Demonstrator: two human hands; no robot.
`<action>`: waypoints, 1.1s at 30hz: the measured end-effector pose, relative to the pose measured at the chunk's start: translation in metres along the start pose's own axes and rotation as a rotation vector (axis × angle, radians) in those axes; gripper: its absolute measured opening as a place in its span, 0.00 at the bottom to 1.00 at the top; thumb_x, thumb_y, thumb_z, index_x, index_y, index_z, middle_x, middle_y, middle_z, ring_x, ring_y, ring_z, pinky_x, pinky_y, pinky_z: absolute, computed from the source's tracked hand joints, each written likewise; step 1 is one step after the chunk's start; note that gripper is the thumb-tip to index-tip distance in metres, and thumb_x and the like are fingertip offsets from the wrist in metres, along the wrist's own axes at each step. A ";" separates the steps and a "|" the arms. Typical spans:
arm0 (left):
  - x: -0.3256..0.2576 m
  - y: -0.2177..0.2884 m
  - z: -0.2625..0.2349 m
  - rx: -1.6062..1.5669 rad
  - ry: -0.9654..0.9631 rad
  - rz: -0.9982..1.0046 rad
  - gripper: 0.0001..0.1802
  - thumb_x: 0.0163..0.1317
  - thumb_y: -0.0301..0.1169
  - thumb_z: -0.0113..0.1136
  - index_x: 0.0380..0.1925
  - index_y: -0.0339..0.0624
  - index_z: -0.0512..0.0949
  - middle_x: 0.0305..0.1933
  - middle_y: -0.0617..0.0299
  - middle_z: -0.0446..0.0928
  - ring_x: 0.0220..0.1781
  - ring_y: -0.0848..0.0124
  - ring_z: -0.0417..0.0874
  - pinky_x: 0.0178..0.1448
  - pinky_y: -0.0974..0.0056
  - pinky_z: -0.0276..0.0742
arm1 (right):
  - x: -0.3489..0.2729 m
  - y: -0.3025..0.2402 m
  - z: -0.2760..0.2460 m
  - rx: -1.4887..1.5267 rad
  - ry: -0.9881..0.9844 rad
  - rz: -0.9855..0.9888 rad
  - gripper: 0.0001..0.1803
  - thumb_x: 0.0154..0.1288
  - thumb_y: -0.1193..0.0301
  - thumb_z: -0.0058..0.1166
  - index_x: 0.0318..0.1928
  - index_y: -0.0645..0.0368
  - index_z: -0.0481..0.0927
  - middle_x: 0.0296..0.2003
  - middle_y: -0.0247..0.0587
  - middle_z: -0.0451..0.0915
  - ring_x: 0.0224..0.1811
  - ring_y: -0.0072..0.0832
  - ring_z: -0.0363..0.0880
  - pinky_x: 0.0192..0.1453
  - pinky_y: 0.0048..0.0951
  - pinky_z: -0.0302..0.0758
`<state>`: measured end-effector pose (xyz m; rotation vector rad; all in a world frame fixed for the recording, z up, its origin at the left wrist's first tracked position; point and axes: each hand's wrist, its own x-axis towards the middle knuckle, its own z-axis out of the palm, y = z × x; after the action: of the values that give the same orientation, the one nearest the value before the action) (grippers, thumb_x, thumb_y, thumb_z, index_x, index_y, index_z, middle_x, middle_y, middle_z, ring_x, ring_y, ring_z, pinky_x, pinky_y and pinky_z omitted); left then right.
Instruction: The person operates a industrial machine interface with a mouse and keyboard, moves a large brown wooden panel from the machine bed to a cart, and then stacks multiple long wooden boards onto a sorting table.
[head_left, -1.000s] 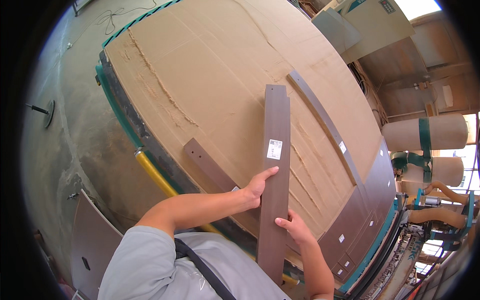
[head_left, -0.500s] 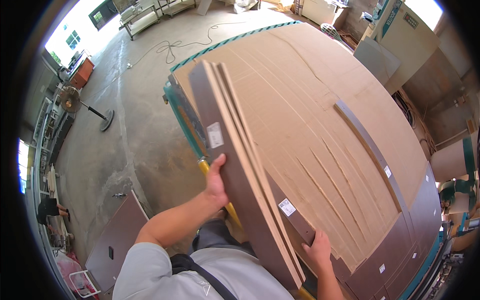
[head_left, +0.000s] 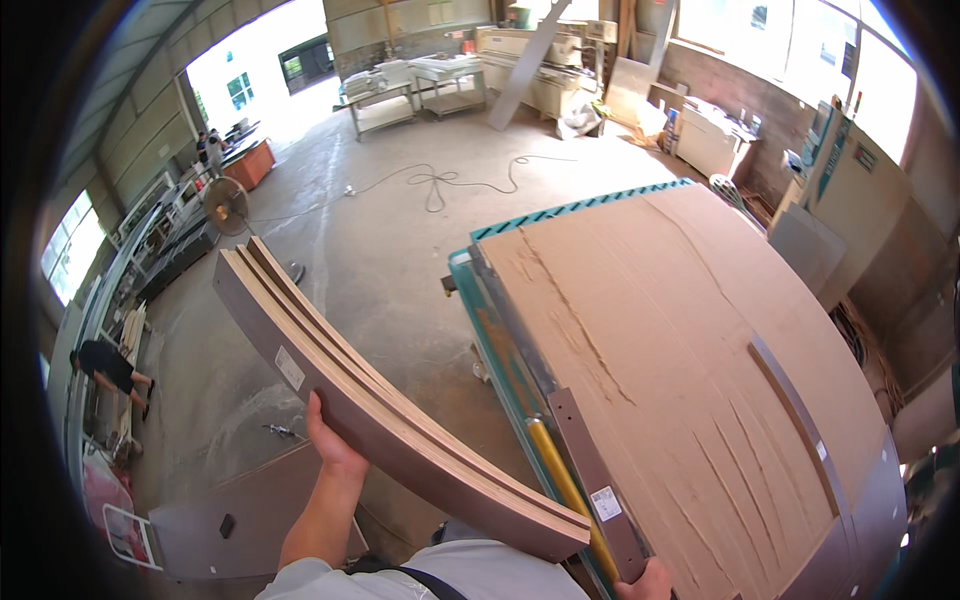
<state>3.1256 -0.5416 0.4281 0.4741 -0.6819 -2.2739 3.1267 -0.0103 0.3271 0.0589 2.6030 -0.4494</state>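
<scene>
A stack of long brown boards [head_left: 420,450] with pale wood edges slants across the space left of the work table. My left hand [head_left: 338,445] is wrapped under and around its near side, thumb up beside a white label. At the table's left edge, my right hand [head_left: 648,582] grips the near end of a narrow brown board [head_left: 578,450] with a white label and small holes. That board lies along the table's edge next to a yellow roller [head_left: 560,470]. Brown cardboard [head_left: 690,330] with torn creases covers the tabletop.
Another narrow brown strip [head_left: 795,415] lies on the cardboard at right, near brown panels [head_left: 870,520]. A large panel [head_left: 240,520] lies low at left beside a white metal frame [head_left: 130,535]. A fan [head_left: 226,205], a floor cable [head_left: 435,180] and a bending person [head_left: 110,367] are beyond.
The board stack has swung left, off the table and over the floor. My right hand now grips the narrow board at the table's left edge. The view has tilted up and left.
</scene>
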 end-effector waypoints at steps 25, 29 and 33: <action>-0.027 0.412 -0.227 -0.030 0.890 1.615 0.33 0.79 0.56 0.42 0.73 0.47 0.69 0.76 0.60 0.70 0.74 0.58 0.72 0.79 0.50 0.64 | 0.276 -0.505 0.273 -0.449 -0.270 -0.545 0.29 0.45 0.58 0.74 0.45 0.64 0.83 0.46 0.57 0.85 0.52 0.54 0.85 0.58 0.49 0.82; 0.013 0.452 -0.219 0.045 1.069 1.874 0.34 0.79 0.57 0.41 0.72 0.46 0.70 0.76 0.59 0.70 0.75 0.58 0.70 0.79 0.49 0.64 | 0.353 -0.570 0.305 -0.483 -0.375 -0.489 0.32 0.43 0.57 0.77 0.46 0.66 0.85 0.47 0.59 0.86 0.53 0.54 0.85 0.58 0.49 0.83; 0.101 0.497 -0.198 0.012 1.041 2.063 0.33 0.79 0.55 0.44 0.71 0.45 0.71 0.76 0.59 0.69 0.76 0.57 0.70 0.80 0.49 0.62 | 0.447 -0.647 0.335 -0.584 -0.432 -0.427 0.36 0.42 0.52 0.78 0.48 0.65 0.88 0.48 0.58 0.87 0.54 0.49 0.87 0.58 0.46 0.84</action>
<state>3.4168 -0.9841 0.5516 0.4505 -0.2324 0.0203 2.8112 -0.7489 0.0336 -0.7159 2.2046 0.1630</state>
